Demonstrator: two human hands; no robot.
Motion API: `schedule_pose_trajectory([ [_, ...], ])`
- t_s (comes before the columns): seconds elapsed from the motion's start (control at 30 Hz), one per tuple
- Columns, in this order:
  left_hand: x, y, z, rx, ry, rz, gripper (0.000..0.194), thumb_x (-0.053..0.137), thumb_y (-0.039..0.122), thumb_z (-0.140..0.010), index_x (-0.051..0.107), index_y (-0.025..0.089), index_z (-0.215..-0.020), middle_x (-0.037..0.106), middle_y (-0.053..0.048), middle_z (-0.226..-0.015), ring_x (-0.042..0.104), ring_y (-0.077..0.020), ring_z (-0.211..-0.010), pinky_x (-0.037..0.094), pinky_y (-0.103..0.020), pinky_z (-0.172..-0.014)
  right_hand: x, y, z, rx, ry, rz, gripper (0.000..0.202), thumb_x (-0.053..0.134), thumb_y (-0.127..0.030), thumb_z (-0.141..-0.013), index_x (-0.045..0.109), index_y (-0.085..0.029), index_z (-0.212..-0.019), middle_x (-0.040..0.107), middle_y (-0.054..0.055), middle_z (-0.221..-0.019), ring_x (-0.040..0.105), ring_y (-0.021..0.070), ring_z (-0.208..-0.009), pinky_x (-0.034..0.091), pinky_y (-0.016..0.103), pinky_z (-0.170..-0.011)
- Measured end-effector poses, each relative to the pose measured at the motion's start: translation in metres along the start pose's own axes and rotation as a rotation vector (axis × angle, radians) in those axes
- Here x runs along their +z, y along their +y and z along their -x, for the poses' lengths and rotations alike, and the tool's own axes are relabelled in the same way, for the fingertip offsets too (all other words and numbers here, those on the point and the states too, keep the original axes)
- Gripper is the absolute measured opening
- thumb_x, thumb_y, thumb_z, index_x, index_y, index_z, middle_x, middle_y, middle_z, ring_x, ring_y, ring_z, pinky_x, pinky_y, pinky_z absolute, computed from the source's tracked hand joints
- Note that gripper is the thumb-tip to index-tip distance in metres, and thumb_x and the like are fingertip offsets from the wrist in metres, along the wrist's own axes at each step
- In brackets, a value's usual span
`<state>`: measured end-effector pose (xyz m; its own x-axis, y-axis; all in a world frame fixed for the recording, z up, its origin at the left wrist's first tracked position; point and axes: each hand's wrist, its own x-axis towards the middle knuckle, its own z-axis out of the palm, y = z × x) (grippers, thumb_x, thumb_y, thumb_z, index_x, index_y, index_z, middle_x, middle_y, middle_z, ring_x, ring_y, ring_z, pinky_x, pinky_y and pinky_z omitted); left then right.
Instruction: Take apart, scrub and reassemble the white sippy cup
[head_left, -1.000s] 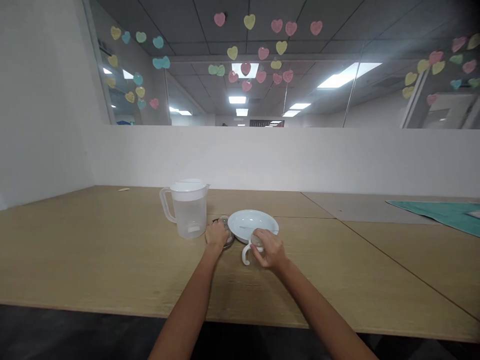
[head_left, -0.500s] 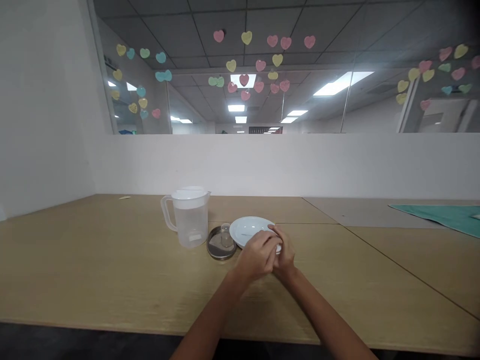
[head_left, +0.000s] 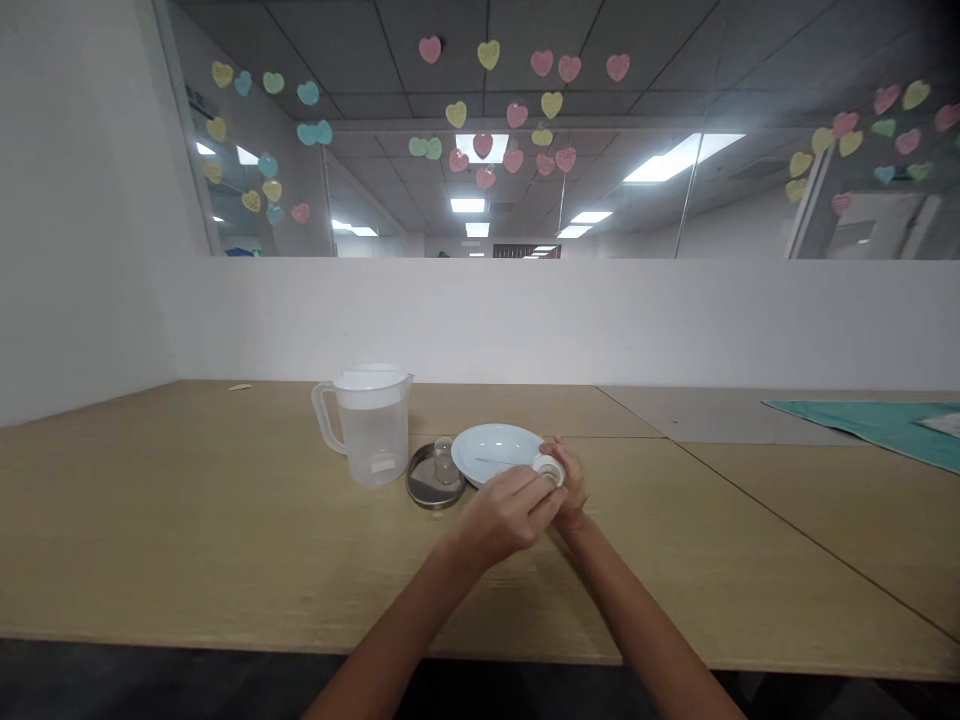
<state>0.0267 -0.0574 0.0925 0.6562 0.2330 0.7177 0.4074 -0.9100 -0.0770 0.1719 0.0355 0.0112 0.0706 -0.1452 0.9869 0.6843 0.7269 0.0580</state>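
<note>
A small white round thing with a ring-shaped rim [head_left: 549, 469] is held between my two hands; its exact kind I cannot make out. My right hand [head_left: 572, 484] is wrapped around its right side. From the left, the bent fingers of my left hand [head_left: 517, 508] press at its lower edge, closed together. Just behind the hands lies a white plate [head_left: 491, 440], with a thin stick [head_left: 495, 461] in it. Left of the plate, a small clear glass vessel [head_left: 444, 462] stands in a round metal dish [head_left: 435, 498].
A clear plastic jug [head_left: 373, 430] with a lid and handle stands left of the metal dish. At the far right a green cloth [head_left: 862, 420] lies on the wooden table [head_left: 225, 520]. A white wall [head_left: 480, 320] rises behind, below glass with heart-shaped notes.
My hands have turned, so the round rim of the white thing now faces up and shows between them. My left hand sits slightly lower on it. The view has shifted slightly.
</note>
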Motion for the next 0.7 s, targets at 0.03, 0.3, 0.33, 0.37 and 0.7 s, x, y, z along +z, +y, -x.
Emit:
schedule_pose_trajectory([
  [0.03,0.001,-0.005,0.000,-0.043,0.005,0.054,0.032,0.033,0.020,-0.093,0.064,0.018,-0.103,0.065,-0.012,-0.090,0.059,-0.0201,-0.087,0.047,-0.036,-0.081,-0.001,0.002,0.001,0.015,-0.039,-0.010,0.040,0.047,-0.033,-0.087,0.038,-0.022,-0.125,0.064,0.008,-0.094,0.063,0.0229,-0.090,0.051,0.050,-0.085],
  [0.3,0.034,-0.038,0.029,-0.490,0.157,0.452,0.036,0.051,0.034,-0.087,0.058,0.024,-0.121,0.062,-0.009,-0.118,0.053,-0.0238,-0.111,0.038,-0.041,-0.100,-0.004,-0.012,-0.005,0.604,0.002,-0.053,0.033,0.053,-0.038,-0.082,0.049,-0.017,-0.107,0.063,0.007,-0.089,0.062,0.0188,-0.080,0.051,0.036,-0.075],
  [0.33,0.039,-0.038,0.033,-0.507,0.157,0.475,0.036,0.050,0.034,-0.087,0.058,0.023,-0.120,0.062,-0.009,-0.119,0.053,-0.0233,-0.112,0.038,-0.040,-0.100,-0.004,-0.015,-0.006,0.625,-0.006,-0.083,0.031,0.053,-0.039,-0.082,0.050,-0.017,-0.104,0.063,0.007,-0.088,0.061,0.0185,-0.079,0.050,0.035,-0.075],
  [0.37,0.043,-0.038,0.037,-0.511,0.157,0.494,0.036,0.049,0.035,-0.088,0.058,0.022,-0.120,0.061,-0.009,-0.119,0.053,-0.0228,-0.112,0.038,-0.039,-0.101,-0.004,-0.019,-0.006,0.632,-0.021,-0.112,0.028,0.053,-0.039,-0.082,0.051,-0.018,-0.101,0.062,0.007,-0.088,0.061,0.0184,-0.080,0.050,0.034,-0.074],
  [0.7,0.050,-0.043,0.043,-0.489,0.181,0.354,0.039,0.043,0.039,-0.091,0.058,0.022,-0.122,0.048,-0.010,-0.114,0.045,-0.0220,-0.112,0.035,-0.039,-0.101,0.006,-0.034,0.007,0.622,-0.089,-0.245,0.023,0.048,-0.036,-0.086,0.054,-0.018,-0.100,0.064,0.006,-0.087,0.062,0.0184,-0.081,0.051,0.033,-0.074],
])
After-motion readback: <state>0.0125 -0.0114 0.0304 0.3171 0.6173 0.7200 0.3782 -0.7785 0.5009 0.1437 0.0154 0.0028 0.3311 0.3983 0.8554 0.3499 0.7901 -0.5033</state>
